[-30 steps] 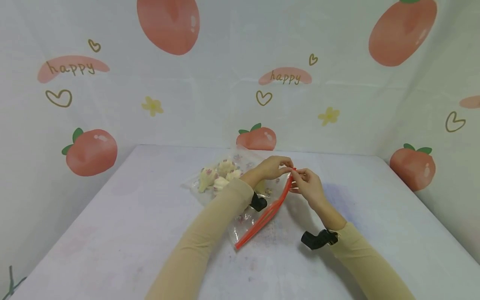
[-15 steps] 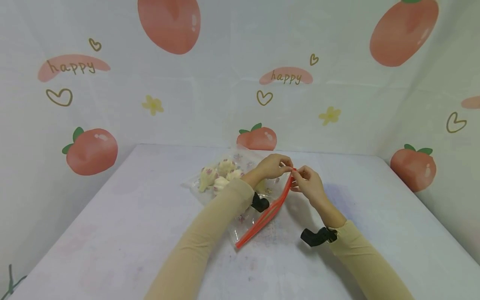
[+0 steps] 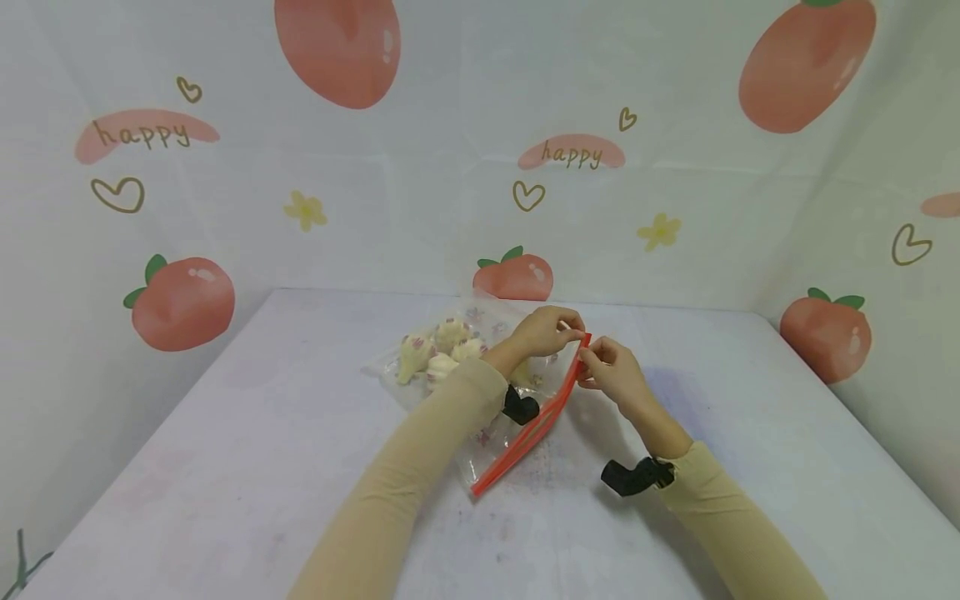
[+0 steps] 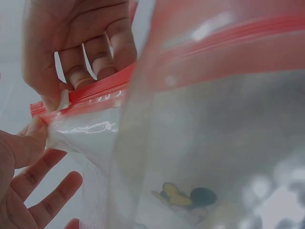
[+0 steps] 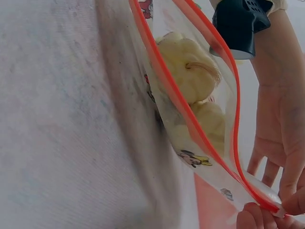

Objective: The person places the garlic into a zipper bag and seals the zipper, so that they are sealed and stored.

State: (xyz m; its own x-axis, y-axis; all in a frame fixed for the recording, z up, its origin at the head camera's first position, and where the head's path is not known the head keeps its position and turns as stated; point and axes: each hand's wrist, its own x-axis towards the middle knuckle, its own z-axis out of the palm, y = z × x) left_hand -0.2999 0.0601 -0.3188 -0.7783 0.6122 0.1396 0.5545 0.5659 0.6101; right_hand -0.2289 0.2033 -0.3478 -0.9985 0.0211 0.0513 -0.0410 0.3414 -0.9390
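Note:
A clear zip bag (image 3: 480, 433) with a red zip strip (image 3: 551, 408) lies slanted on the table, several garlic bulbs (image 3: 442, 354) inside. My left hand (image 3: 543, 333) pinches the bag's far corner between thumb and finger. Just below that corner, my right hand (image 3: 618, 371) pinches the red strip. In the left wrist view, a small whitish slider (image 4: 64, 100) shows at the right hand's thumb tip. The right wrist view shows the bag's mouth gaping between two red edges, with garlic behind it; the strips meet near the hands.
A white table (image 3: 262, 467) carries the bag, and a white curtain (image 3: 435, 183) with printed fruit stands behind it. Black cameras are strapped at both wrists; the left one (image 3: 521, 406) hangs over the bag.
My right hand has slid a short way from the far corner down along the red strip, baring the strip's tip. My left hand keeps its pinch at the corner.

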